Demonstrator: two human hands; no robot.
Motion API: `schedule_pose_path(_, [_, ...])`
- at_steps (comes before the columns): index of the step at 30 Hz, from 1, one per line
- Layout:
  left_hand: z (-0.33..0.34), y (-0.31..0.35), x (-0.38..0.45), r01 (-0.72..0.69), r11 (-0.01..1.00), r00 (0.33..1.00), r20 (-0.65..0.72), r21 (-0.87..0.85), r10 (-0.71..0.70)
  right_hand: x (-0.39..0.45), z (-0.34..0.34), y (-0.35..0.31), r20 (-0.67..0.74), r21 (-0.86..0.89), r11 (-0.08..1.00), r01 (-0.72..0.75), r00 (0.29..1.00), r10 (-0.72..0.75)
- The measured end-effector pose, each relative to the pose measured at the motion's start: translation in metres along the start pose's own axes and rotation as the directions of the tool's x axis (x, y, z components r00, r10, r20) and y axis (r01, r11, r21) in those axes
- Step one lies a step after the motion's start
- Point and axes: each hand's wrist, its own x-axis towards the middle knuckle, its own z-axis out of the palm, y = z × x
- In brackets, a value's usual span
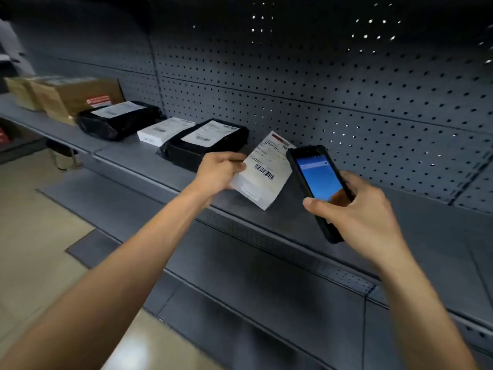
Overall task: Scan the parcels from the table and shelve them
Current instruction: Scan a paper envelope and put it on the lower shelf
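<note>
Both bare forearms reach forward from the lower edge of the view, the left from the lower left corner, the right from the lower right; the left hand (222, 170) is turned back-up, its fingers curled round the near left edge of a white parcel (262, 172), which it holds tilted; the right hand (357, 212) grips a black handheld scanner (317, 182) from below and behind, fingers wrapped round its lower body, thumb lying across the bottom of the lit screen; the two hands are near each other, not touching.
</note>
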Motion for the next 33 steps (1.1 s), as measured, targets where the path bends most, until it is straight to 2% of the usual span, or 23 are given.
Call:
schedule_pose_path(3, [0.007, -0.003, 0.024, -0.017, 0.999, 1.0, 0.02, 0.041, 0.016, 0.004, 0.005, 0.0, -0.073, -0.004, 0.999, -0.046, 0.996, 0.045])
schedule_pose_path(8, [0.008, -0.016, 0.047, -0.141, 0.967, 0.989, -0.006, 0.212, 0.145, 0.004, 0.016, 0.005, -0.121, -0.013, 0.993, -0.114, 0.986, 0.112])
schedule_pose_path(13, [0.009, -0.027, 0.054, -0.257, 0.921, 0.966, 0.077, 0.294, 0.245, 0.005, 0.021, 0.007, -0.142, -0.028, 0.989, -0.145, 0.98, 0.14])
schedule_pose_path(15, [0.012, -0.026, 0.05, -0.396, 0.842, 0.918, 0.142, 0.366, 0.37, 0.004, 0.022, 0.009, -0.152, -0.035, 0.988, -0.153, 0.977, 0.146])
schedule_pose_path(17, [0.017, -0.024, 0.044, -0.554, 0.698, 0.832, 0.254, 0.454, 0.494, 0.004, 0.022, 0.009, -0.163, -0.038, 0.986, -0.165, 0.974, 0.157])
schedule_pose_path(19, [0.022, -0.023, 0.04, -0.635, 0.575, 0.771, 0.381, 0.515, 0.51, 0.005, 0.025, 0.009, -0.174, -0.041, 0.984, -0.175, 0.971, 0.166])
schedule_pose_path(21, [0.024, -0.023, 0.039, -0.642, 0.525, 0.766, 0.438, 0.558, 0.471, 0.006, 0.028, 0.009, -0.18, -0.053, 0.981, -0.184, 0.969, 0.172])
schedule_pose_path(27, [0.029, -0.026, 0.052, -0.614, 0.38, 0.782, 0.466, 0.692, 0.415, 0.015, 0.041, 0.007, -0.168, -0.057, 0.976, -0.21, 0.966, 0.198])
schedule_pose_path(33, [0.033, -0.028, 0.069, -0.577, 0.366, 0.805, 0.433, 0.73, 0.406, 0.019, 0.052, 0.005, -0.156, -0.058, 0.974, -0.22, 0.965, 0.209])
